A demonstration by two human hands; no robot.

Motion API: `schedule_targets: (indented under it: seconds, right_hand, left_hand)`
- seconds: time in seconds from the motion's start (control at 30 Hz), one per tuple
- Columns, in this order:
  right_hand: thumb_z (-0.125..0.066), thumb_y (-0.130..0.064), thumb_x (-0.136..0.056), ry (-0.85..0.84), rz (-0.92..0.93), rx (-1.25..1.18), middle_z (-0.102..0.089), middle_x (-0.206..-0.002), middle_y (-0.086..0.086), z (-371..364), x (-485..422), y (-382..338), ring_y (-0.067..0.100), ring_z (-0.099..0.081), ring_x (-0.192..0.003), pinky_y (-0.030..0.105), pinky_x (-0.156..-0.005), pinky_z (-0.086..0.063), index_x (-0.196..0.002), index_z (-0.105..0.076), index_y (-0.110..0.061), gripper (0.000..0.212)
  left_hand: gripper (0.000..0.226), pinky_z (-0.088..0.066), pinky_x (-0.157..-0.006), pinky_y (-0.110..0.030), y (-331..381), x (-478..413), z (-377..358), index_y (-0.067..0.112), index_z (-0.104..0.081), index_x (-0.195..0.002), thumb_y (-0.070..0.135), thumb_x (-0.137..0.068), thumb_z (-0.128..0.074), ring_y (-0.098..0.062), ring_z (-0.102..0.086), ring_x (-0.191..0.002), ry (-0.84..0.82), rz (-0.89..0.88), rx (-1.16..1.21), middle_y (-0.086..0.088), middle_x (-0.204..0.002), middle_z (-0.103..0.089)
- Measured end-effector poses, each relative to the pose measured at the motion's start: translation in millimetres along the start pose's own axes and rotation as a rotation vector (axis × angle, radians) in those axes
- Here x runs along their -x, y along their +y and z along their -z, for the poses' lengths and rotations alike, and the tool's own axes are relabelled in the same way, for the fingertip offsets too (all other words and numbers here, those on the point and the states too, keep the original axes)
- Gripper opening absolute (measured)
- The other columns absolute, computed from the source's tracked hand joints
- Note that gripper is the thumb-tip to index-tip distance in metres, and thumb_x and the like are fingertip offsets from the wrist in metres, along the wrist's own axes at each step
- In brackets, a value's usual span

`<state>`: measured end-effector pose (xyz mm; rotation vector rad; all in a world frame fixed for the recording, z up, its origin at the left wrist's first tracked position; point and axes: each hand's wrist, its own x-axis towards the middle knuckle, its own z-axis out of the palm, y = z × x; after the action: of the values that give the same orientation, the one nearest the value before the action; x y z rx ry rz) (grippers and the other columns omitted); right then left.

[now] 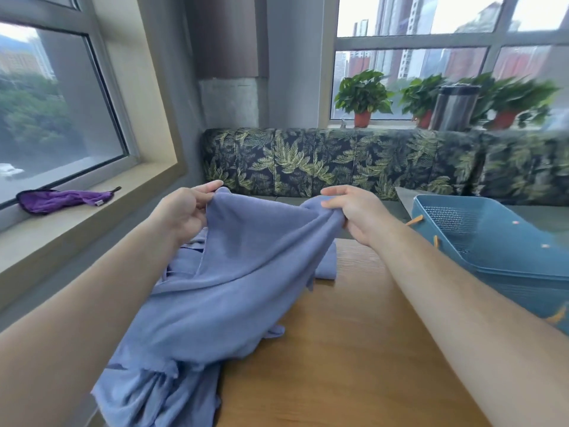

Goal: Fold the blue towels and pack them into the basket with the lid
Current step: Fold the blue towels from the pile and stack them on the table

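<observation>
Table point(354, 349): bare wood lay between blue towel point(240, 272) and basket point(508, 266), right. Towel hung from left hand point(184, 211) and right hand point(354, 212), both gripping its top edge; possibly others beneath.

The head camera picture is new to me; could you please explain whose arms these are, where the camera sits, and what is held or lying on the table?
There is no machine here. The single picture comes from a wide-angle camera worn on a person's head, looking forward and down, so the two bare arms are the wearer's own. The left hand and the right hand each pinch the upper edge of a blue towel, lifting it while its lower part lies bunched on the wooden table. A blue plastic basket sits at the right. A purple cloth lies on the windowsill to the left.
</observation>
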<state>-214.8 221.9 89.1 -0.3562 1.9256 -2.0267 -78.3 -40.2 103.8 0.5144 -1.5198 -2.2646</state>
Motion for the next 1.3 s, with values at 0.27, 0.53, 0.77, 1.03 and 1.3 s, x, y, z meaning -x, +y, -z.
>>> schedule_targets:
  seconds: [0.27, 0.53, 0.77, 1.03, 1.3]
  right_hand:
    - [-0.059, 0.015, -0.087, -0.007, 0.147, 0.089, -0.065, -0.105, 0.01, 69, 22, -73, 0.023, -0.066, -0.089, 0.029, -0.074, -0.057, -0.101, -0.072, -0.013, 0.033]
    - [-0.065, 0.01, -0.086, 0.214, 0.154, 0.541, -0.062, -0.09, 0.01, 111, 50, -100, 0.024, -0.066, -0.077, 0.037, -0.068, -0.064, -0.094, -0.07, -0.012, 0.023]
    - [-0.07, 0.005, -0.087, 0.361, 0.22, 0.419, -0.067, -0.1, 0.011, 120, 71, -105, 0.029, -0.07, -0.099, 0.048, -0.08, -0.062, -0.095, -0.066, -0.012, 0.019]
    - [-0.069, 0.001, -0.091, 0.247, 0.426, 0.165, -0.078, -0.098, 0.006, 134, 110, -125, 0.023, -0.072, -0.104, 0.039, -0.092, -0.058, -0.092, -0.074, -0.012, 0.014]
    - [-0.078, 0.003, -0.078, 0.316, 0.434, 0.754, -0.071, -0.107, -0.01, 143, 115, -120, 0.01, -0.064, -0.105, 0.028, -0.093, -0.049, -0.111, -0.075, -0.023, 0.042]
  left_hand:
    - [0.027, -0.055, -0.092, -0.03, 32, 5, -44, 0.003, -0.067, -0.113, -0.003, -0.089, -0.057, -0.023, -0.064, -0.095, -0.022, -0.079, 0.036, -0.014, -0.109, -0.067]
    - [0.015, -0.045, -0.078, -0.039, 31, 18, -83, 0.014, -0.079, -0.094, 0.005, -0.083, -0.075, -0.025, -0.06, -0.083, 0.07, -0.365, -0.234, -0.013, -0.095, -0.074]
    - [0.017, -0.052, -0.085, -0.04, 30, 20, -87, 0.019, -0.077, -0.091, 0.005, -0.084, -0.073, -0.024, -0.062, -0.084, 0.116, -0.417, -0.323, -0.015, -0.103, -0.073]
    - [0.013, -0.044, -0.09, -0.03, 48, 56, -89, 0.013, -0.079, -0.092, 0.006, -0.081, -0.077, -0.018, -0.064, -0.09, -0.078, -0.408, -0.321, -0.007, -0.099, -0.076]
    - [0.036, -0.047, -0.075, -0.021, 38, 53, -106, 0.023, -0.076, -0.106, 0.001, -0.077, -0.078, -0.013, -0.065, -0.084, -0.013, -0.599, -1.044, 0.004, -0.096, -0.075]
